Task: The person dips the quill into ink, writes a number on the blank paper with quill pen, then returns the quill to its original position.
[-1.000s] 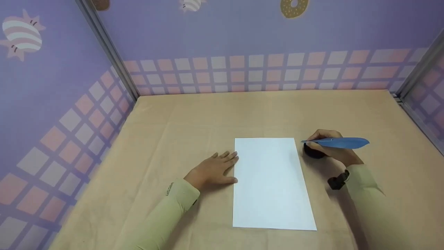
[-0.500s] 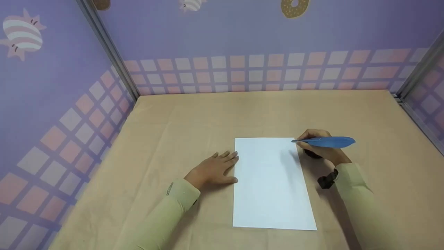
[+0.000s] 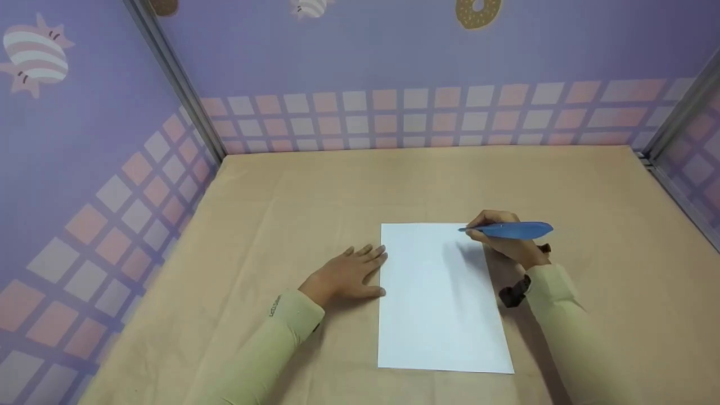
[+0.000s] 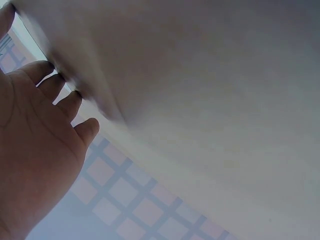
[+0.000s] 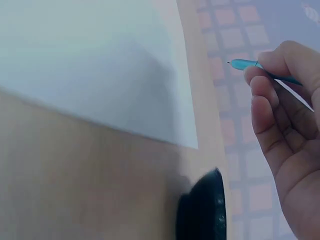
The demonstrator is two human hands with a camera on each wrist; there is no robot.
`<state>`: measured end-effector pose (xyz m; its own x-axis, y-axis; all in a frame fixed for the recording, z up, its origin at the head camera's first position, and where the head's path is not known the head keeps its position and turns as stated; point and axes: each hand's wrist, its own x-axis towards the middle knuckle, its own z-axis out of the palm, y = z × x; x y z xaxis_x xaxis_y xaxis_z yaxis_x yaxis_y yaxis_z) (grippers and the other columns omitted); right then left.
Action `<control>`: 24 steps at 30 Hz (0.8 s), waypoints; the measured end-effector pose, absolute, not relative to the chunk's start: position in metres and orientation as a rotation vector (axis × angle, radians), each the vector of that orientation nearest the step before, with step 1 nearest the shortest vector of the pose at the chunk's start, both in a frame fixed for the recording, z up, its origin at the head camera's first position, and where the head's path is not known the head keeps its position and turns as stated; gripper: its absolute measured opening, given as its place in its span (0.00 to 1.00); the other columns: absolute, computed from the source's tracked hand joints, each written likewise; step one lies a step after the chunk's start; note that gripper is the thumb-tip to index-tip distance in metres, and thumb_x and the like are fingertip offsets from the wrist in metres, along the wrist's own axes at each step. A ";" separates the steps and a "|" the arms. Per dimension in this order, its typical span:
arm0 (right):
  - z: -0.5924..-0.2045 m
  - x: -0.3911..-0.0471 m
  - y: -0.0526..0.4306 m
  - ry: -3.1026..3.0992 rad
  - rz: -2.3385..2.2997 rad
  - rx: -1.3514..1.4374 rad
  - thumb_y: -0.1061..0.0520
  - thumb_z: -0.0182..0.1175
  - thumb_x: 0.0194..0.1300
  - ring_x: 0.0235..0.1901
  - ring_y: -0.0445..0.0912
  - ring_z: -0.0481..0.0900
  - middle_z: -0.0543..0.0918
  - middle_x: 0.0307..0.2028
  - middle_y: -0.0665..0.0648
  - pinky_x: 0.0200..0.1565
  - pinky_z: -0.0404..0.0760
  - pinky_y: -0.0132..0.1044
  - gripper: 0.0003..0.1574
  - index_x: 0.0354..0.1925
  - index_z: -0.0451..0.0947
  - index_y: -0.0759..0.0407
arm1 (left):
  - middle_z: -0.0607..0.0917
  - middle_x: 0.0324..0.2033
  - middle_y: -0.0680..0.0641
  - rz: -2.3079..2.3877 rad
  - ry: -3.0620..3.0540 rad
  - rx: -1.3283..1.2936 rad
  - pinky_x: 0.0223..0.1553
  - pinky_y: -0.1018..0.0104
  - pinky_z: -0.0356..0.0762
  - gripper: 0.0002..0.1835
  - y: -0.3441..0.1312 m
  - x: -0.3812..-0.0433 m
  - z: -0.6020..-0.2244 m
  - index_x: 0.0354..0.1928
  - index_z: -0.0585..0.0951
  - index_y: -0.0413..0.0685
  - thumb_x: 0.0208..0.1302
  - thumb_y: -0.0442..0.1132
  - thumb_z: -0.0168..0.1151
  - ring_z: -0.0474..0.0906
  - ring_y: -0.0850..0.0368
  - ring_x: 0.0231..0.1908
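Note:
A blue feather-shaped pen (image 3: 520, 229) is pinched between the thumb and fingers of my right hand (image 3: 513, 247). Its tip points left over the top right part of a white sheet of paper (image 3: 433, 304). In the right wrist view the pen's teal front end (image 5: 242, 64) shows, held clear of the paper. My left hand (image 3: 346, 275) lies with fingers spread along the sheet's left edge, fingertips touching it. The left wrist view shows its palm (image 4: 37, 140) and fingertips at the paper's edge.
A dark round-edged object, which looks like a pen stand (image 5: 204, 210), stands right of the paper, mostly hidden behind my right hand in the head view. Beige cloth (image 3: 315, 197) covers the table. Patterned purple panels (image 3: 337, 56) rise at the back and sides.
My right hand has moved left with the pen, from beside the dark stand to over the paper's top right part. The left hand and the paper stay in place.

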<state>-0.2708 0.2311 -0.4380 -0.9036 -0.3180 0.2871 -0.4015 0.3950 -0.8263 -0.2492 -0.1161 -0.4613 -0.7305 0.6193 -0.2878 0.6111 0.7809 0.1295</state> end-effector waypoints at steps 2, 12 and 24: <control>-0.436 -0.268 0.226 -2.541 1.559 0.669 0.69 0.62 0.61 0.29 0.38 0.82 0.84 0.35 0.72 0.34 0.80 0.23 0.07 0.37 0.80 0.75 | 0.45 0.76 0.55 0.033 2.656 0.948 0.75 0.50 0.42 0.45 -0.116 -0.249 -0.461 0.77 0.47 0.56 0.65 0.69 0.44 0.40 0.54 0.76; -0.455 -0.280 0.219 -2.558 1.522 0.566 0.63 0.65 0.60 0.32 0.35 0.82 0.85 0.37 0.67 0.37 0.79 0.22 0.08 0.37 0.82 0.69 | 0.46 0.76 0.56 0.039 2.659 0.943 0.76 0.51 0.42 0.44 -0.116 -0.248 -0.460 0.76 0.48 0.56 0.66 0.69 0.44 0.40 0.54 0.76; -0.460 -0.284 0.209 -2.567 1.501 0.499 0.65 0.66 0.57 0.28 0.34 0.80 0.85 0.35 0.69 0.32 0.78 0.21 0.09 0.36 0.81 0.72 | 0.47 0.76 0.55 0.067 2.664 0.945 0.76 0.50 0.42 0.45 -0.116 -0.248 -0.461 0.76 0.48 0.56 0.65 0.69 0.44 0.41 0.54 0.76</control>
<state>-0.2843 0.2091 -0.4598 -0.9375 -0.2180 0.2712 -0.3433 0.4518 -0.8234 -0.2475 -0.1157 -0.4608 -0.7329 0.6220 -0.2756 0.6073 0.7807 0.1469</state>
